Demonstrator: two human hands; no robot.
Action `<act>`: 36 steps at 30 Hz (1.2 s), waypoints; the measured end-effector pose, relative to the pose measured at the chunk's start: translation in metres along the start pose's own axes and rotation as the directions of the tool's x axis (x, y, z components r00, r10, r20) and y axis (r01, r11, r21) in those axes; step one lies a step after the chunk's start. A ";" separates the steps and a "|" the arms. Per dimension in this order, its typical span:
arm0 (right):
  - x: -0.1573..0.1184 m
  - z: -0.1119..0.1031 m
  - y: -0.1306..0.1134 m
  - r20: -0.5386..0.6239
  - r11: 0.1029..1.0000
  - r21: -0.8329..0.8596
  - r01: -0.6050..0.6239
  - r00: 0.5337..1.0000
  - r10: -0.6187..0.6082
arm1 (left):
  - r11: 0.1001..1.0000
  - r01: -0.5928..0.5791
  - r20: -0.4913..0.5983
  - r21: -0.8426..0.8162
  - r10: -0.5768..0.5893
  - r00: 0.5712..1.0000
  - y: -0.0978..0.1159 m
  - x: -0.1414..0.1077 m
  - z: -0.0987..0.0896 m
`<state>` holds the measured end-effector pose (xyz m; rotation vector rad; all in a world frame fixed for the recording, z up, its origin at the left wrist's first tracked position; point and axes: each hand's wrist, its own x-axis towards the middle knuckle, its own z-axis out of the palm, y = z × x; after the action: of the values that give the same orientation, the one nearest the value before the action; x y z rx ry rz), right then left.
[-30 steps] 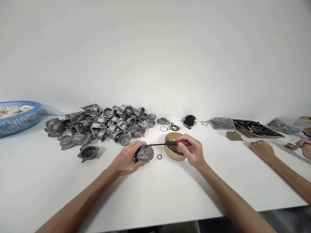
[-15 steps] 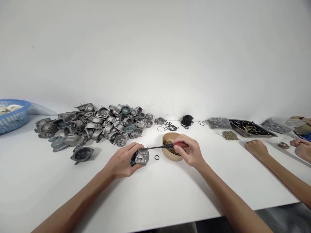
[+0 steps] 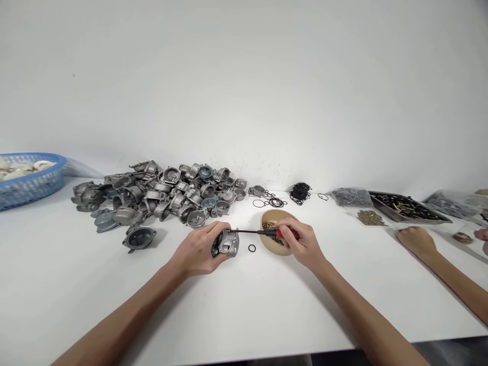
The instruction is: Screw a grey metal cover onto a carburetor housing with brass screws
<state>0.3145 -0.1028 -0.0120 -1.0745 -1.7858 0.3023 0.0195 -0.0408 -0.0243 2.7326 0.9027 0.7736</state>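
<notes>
— Where did the camera sit?
— On the person's head, above the near edge of the desk (image 3: 244, 315), facing forward and down toward the back wall.
— How close?
— Within arm's reach of the desk; it was the only view, so nothing was shared.

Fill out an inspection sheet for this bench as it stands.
Surface: white tabletop, matte, bare in front.
Job's things: small grey cast-metal housing on the table; red-handled screwdriver with its tip at the housing's top.
Clutter: heap of grey cast-metal housings; tan round bowl of brass screws; single black rubber O-ring; loose pile of black O-rings; dark metal tray of small parts; blue plastic basket.
Grippers: left hand grips the housing; right hand grips the screwdriver handle.
Cables: nothing seen.
Surroundings: plain white wall; another person's hand resting on the table, far right.
</notes>
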 end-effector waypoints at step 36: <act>0.001 -0.008 0.005 -0.045 0.991 0.112 0.074 0.997 -0.069 | 0.997 0.044 -0.003 -0.068 -0.045 0.999 0.005 0.000 0.001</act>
<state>0.3238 -0.1015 -0.0101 -0.9283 -1.7444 0.3319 0.0222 -0.0447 -0.0243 2.6438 0.9175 0.7881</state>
